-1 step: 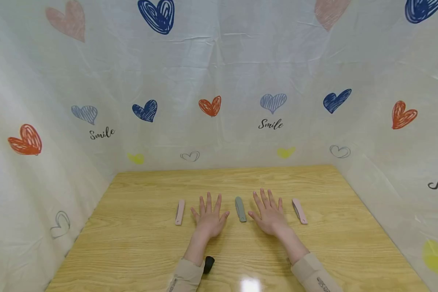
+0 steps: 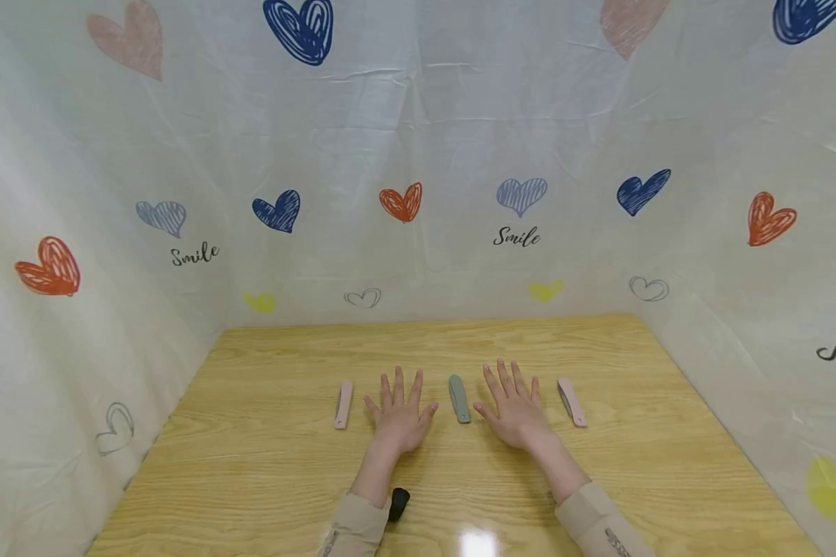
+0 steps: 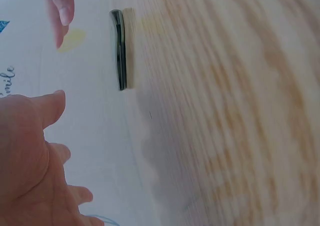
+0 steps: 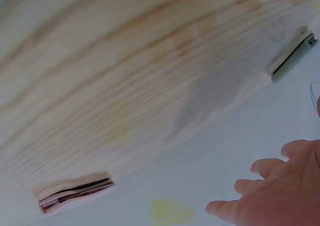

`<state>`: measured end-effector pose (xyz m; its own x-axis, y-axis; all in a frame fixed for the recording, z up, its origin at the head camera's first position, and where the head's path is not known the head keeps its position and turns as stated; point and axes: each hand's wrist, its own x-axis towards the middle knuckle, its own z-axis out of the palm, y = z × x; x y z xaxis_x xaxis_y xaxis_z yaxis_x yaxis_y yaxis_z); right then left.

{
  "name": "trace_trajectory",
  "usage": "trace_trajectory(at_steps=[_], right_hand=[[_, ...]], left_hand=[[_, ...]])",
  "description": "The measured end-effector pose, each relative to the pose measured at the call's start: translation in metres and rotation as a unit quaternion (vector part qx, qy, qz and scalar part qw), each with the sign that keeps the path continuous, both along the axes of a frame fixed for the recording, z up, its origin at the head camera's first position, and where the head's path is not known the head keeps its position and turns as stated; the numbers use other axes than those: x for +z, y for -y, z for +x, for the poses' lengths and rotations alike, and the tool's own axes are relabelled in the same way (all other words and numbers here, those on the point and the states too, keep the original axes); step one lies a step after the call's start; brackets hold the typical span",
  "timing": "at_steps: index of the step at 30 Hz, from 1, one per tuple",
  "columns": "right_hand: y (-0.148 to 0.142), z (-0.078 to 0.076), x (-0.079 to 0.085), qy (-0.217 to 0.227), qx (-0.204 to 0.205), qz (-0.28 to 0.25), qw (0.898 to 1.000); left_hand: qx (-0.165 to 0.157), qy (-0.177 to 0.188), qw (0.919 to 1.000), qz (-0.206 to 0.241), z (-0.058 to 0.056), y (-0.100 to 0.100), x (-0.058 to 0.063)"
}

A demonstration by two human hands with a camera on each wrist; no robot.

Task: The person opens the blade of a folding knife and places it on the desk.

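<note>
My left hand [image 2: 399,424], fingers spread and straight, is held palm down over the table. The right hand [image 2: 515,414] mirrors it, also spread, and both hold nothing. Between them lies a slim grey-green folded tool [image 2: 459,399], like a closed pocket knife, with a dark slot along one edge in the left wrist view. Left of the left hand is a pink folded tool [image 2: 344,404] of similar shape. Another pink tool [image 2: 572,402] lies to the right of the right hand; the right wrist view shows dark strips inside its slotted edge.
The wood-grain table [image 2: 265,464] reaches back to a white curtain [image 2: 453,263] printed with hearts and "Smile", which also hangs along both sides. A small black object [image 2: 399,504] sits at the left sleeve cuff. Light glares off the table near its front.
</note>
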<state>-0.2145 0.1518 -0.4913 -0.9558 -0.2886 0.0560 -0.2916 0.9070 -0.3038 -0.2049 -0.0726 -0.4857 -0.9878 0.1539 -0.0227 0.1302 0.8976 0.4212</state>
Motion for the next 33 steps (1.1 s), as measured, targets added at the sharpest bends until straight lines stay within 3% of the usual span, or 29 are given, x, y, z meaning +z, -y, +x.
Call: trace_trajectory(at_steps=[9, 12, 14, 17, 19, 21, 24, 26, 29, 33], right_hand=[[0.0, -0.001, 0.005, 0.022, -0.009, -0.088, 0.996], [0.002, -0.005, 0.009, 0.051, -0.011, -0.159, 0.986], [0.004, -0.009, 0.011, 0.08, -0.022, -0.217, 0.973], [0.008, -0.017, 0.013, 0.131, -0.047, -0.322, 0.937], [0.01, -0.023, 0.015, 0.169, -0.06, -0.388, 0.904], [0.012, -0.027, 0.015, 0.203, -0.071, -0.434, 0.875], [0.015, -0.032, 0.014, 0.247, -0.094, -0.472, 0.841], [0.017, -0.035, 0.012, 0.263, -0.111, -0.479, 0.83], [0.023, -0.038, 0.008, 0.281, -0.135, -0.494, 0.812], [0.029, -0.04, 0.003, 0.284, -0.148, -0.5, 0.804]], left_hand=[[0.009, -0.007, 0.9993, 0.036, -0.002, 0.0, 0.002], [0.013, -0.022, 0.9949, 0.098, -0.005, -0.001, 0.003], [0.014, -0.029, 0.9869, 0.158, -0.008, -0.002, 0.004], [0.023, -0.035, 0.9648, 0.26, -0.014, -0.006, 0.005], [0.04, -0.031, 0.9483, 0.313, -0.019, -0.01, 0.005], [0.061, -0.025, 0.932, 0.356, -0.025, -0.014, 0.005], [0.092, 0.0, 0.9143, 0.394, -0.033, -0.021, 0.001], [0.103, 0.024, 0.9033, 0.416, -0.038, -0.024, -0.004], [0.112, 0.071, 0.8763, 0.463, -0.044, -0.027, -0.011], [0.119, 0.121, 0.8379, 0.519, -0.048, -0.028, -0.02]])
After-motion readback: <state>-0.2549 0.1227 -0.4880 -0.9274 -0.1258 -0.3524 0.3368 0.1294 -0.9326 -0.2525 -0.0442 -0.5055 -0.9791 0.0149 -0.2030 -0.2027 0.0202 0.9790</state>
